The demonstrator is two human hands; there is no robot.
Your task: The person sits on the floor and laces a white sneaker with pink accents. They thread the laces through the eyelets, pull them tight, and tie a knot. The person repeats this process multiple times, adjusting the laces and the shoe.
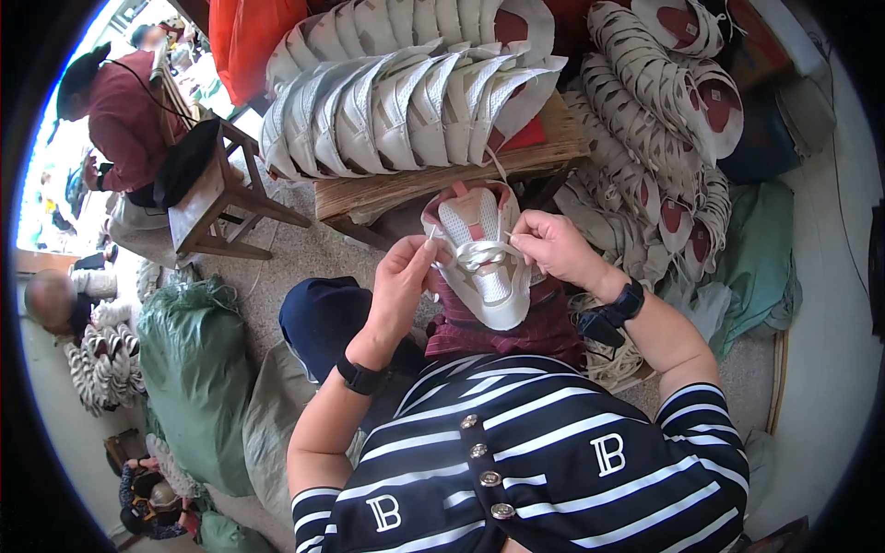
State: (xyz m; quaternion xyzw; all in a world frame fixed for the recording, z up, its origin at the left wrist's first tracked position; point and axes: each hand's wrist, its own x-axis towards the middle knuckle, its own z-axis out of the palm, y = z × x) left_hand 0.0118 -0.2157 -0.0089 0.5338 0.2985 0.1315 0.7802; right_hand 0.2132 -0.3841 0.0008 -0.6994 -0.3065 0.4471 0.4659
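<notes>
Shoe upper (481, 253) on lap, below bench (387, 189). Left hand (403, 276) fingers pinched on lace (479, 254) at left side; right hand (549, 247) pinches other lace end. Upper's lower part hidden by hands; lace ends too thin to trace.

Hands: left hand (403, 276) and right hand (550, 247) pinch white lace (475, 255)
Shoe: white shoe upper (479, 253) on lap
Behind: stacked uppers (406, 101) on wooden bench (442, 180)
</notes>
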